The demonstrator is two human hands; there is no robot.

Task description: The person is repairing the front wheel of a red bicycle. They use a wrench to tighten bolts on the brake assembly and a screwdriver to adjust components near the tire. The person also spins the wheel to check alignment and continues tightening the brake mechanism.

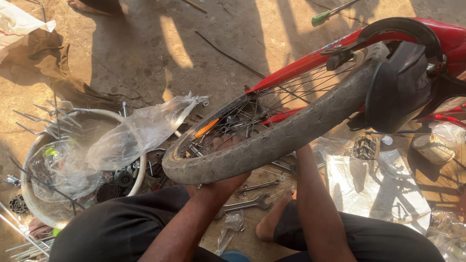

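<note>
1. The left hand (221, 182) cups the underside of the dusty grey tyre (291, 131) at its near end, the fingers curled up behind the tread and pressed to the rubber. The right hand (300, 149) goes behind the tyre, so whether it is spread or gripping cannot be told.
2. The tyre sits on a spoked wheel (252, 116) mounted in a red bicycle frame (310, 58), which lies tilted across the ground (145, 48) in front of the seated person.
3. Risk, pinching: fingers tucked between tyre and rim could be nipped if the rubber snaps back against the metal.
4. Risk, spokes: the hidden right hand lies close to the thin spokes, and a sudden turn of the wheel could trap or scrape it.
5. Risk, tipping: the frame appears unsupported, and a hard pull on the tyre may swing it toward the bare foot (274, 218) below.
6. Risk, clutter: the spanners (247, 201) beside the foot and the loose parts in the white basin (36, 145) under a plastic bag (141, 128) could be kicked or scattered.
</note>
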